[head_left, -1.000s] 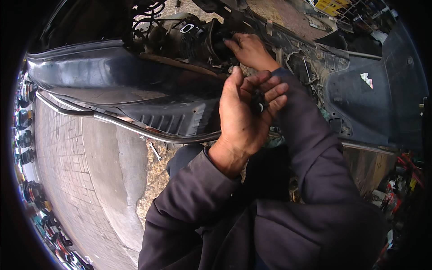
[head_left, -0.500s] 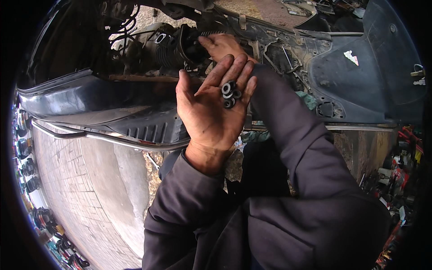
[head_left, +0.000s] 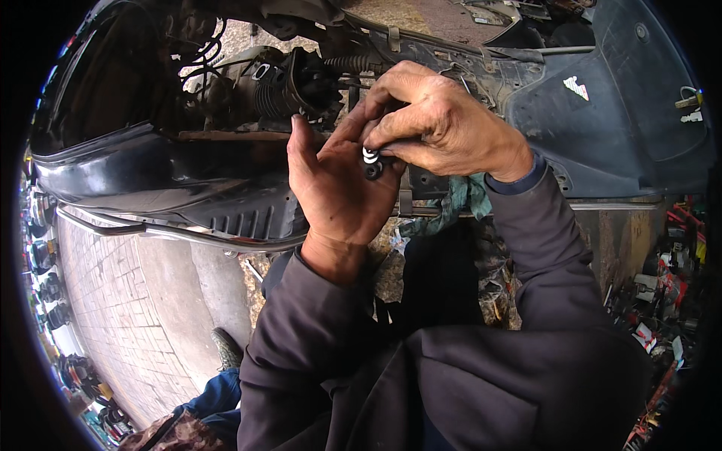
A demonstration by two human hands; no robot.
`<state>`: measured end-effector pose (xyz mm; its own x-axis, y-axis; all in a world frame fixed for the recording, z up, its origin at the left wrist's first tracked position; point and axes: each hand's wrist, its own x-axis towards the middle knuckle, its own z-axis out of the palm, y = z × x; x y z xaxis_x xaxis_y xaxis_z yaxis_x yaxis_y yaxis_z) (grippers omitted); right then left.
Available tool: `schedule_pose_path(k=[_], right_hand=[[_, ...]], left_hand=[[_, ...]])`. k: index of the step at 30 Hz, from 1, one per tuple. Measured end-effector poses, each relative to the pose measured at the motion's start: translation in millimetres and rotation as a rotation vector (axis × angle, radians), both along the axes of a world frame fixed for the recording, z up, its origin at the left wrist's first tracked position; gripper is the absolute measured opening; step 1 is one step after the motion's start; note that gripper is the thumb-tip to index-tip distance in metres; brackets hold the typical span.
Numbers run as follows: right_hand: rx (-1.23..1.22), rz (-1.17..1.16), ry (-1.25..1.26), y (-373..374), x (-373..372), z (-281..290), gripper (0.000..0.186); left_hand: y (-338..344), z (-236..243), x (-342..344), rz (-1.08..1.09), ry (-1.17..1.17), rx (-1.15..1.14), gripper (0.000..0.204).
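My left hand [head_left: 338, 188] is palm up, fingers slightly curled, holding several small black and silver washer-like rings [head_left: 371, 169] in the palm. My right hand [head_left: 444, 124] is over it, its fingertips pinched on one of the rings at the middle of the left palm. Just beyond both hands is the engine [head_left: 282, 86] of a scooter, with hoses, a ribbed black part and exposed metal. The scooter's glossy black side panel [head_left: 135, 169] runs leftward below the engine, and its dark plastic front floor section [head_left: 571, 128] is at the right. The left fingertips are partly hidden by the right hand.
A curved metal rail [head_left: 105, 225] edges the scooter. A green rag [head_left: 470, 195] hangs below the frame. Tools and parts [head_left: 658, 301] lie cluttered at the right, parked scooters [head_left: 53, 301] line the far left. Another person's blue-trousered leg [head_left: 210, 395] is at lower left, near paving [head_left: 113, 278].
My right hand has pulled back from the engine onto my left palm and pinches a ring there. Another person's leg and boot have come into view at lower left.
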<state>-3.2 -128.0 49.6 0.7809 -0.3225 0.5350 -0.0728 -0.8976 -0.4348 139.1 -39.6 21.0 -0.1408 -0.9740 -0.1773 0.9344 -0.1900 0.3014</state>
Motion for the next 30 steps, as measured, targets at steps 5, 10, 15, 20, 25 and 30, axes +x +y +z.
schedule_pose_path(k=[5, 10, 15, 20, 25, 30], right_hand=[[0.229, -0.204, 0.002, 3, -3, 0, 0.009], [0.786, -0.293, 0.013, 7, -9, 11, 0.017], [0.646, -0.374, 0.094, 1, -8, 8, 0.018], [0.540, -0.311, 0.130, 2, -6, -9, 0.020], [0.304, -0.331, -0.003, 10, -6, -8, 0.018], [0.138, -0.234, 0.016, 18, -7, -17, 0.018]], left_hand=[[0, -3, -1, -0.041, 0.079, 0.085, 0.078], [-2, -6, -4, -0.073, 0.019, 0.062, 0.058], [-6, -18, -2, -0.098, 0.071, 0.001, 0.034], [-7, -32, -6, 0.001, -0.211, 0.028, 0.022], [-12, -26, -2, 0.054, -0.156, 0.150, 0.024], [-12, -32, -3, 0.086, -0.076, 0.134, 0.022]])
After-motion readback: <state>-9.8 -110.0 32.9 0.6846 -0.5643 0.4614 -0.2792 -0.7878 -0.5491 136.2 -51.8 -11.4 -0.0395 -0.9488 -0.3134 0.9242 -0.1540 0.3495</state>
